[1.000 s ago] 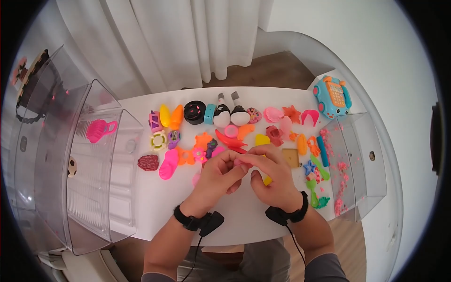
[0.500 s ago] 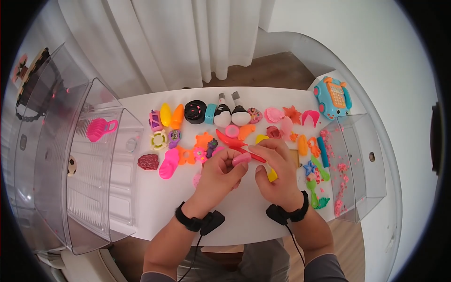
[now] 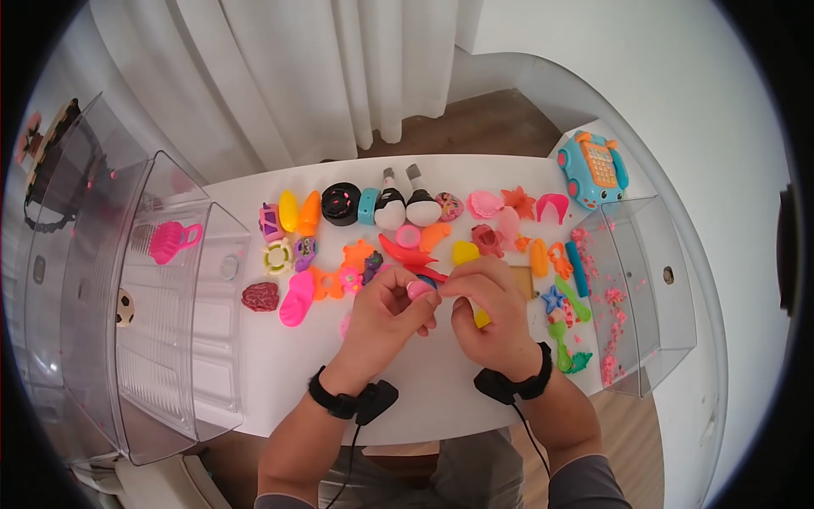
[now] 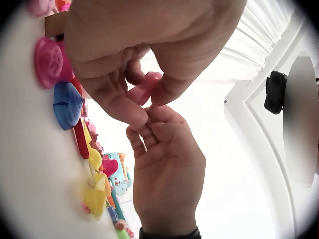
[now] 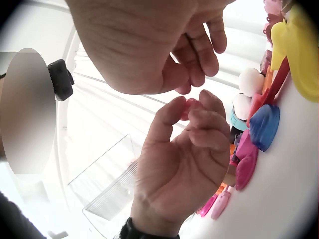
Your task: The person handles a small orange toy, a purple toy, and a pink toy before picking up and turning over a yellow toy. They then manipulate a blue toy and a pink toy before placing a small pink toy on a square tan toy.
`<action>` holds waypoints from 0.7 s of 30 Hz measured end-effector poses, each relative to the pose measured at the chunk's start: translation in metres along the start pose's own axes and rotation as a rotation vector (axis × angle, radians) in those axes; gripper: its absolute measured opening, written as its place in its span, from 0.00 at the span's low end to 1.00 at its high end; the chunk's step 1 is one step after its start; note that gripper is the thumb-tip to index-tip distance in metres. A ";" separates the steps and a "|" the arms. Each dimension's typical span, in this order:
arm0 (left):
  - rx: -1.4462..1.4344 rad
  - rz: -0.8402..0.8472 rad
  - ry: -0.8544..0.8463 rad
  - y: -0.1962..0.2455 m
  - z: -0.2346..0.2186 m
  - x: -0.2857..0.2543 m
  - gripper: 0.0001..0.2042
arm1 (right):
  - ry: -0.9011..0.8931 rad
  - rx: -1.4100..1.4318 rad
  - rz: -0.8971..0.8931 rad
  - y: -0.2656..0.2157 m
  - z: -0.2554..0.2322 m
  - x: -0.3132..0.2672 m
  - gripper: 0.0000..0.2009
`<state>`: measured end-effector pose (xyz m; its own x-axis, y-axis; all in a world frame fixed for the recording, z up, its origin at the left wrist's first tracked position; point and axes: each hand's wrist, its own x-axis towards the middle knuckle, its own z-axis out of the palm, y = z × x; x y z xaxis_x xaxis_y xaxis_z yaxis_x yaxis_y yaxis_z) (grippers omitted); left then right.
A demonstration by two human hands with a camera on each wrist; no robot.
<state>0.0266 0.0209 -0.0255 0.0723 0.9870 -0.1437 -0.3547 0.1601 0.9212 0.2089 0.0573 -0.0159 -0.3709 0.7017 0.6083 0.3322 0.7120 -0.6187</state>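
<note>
A small pink piece [image 3: 418, 290] is pinched between the thumb and fingers of my left hand [image 3: 386, 314]; it also shows in the left wrist view as a pink lump [image 4: 145, 88]. My right hand [image 3: 494, 318] is beside it, fingers bent, fingertips close to the left fingertips; in the right wrist view nothing shows between the right fingers. Just past the hands lie a red toy [image 3: 405, 252] and a blue piece [image 5: 265, 127]. A yellow toy [image 3: 465, 252] lies beyond the right hand.
Many small toys cover the far half of the white table [image 3: 407, 382]. A clear bin [image 3: 649, 339] with pink bits stands at the right, clear bins [image 3: 161, 339] at the left. A blue toy phone [image 3: 593, 170] stands at the back right.
The right hand opened away from the pink piece, then came back closer to the left fingertips. The left hand keeps its pinch. The whole view has shifted slightly.
</note>
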 end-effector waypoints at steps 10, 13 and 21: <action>-0.026 -0.015 -0.015 0.000 -0.002 0.000 0.05 | 0.015 -0.050 -0.044 0.000 0.000 0.003 0.21; -0.130 0.004 0.053 0.008 0.004 0.002 0.04 | -0.047 -0.021 -0.098 0.005 0.000 0.000 0.20; 0.084 -0.054 -0.023 0.004 -0.004 0.000 0.08 | 0.074 0.004 0.042 -0.008 0.002 0.006 0.25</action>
<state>0.0216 0.0213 -0.0236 0.1109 0.9763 -0.1861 -0.2700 0.2098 0.9397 0.2027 0.0561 -0.0084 -0.2917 0.7310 0.6169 0.3424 0.6820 -0.6462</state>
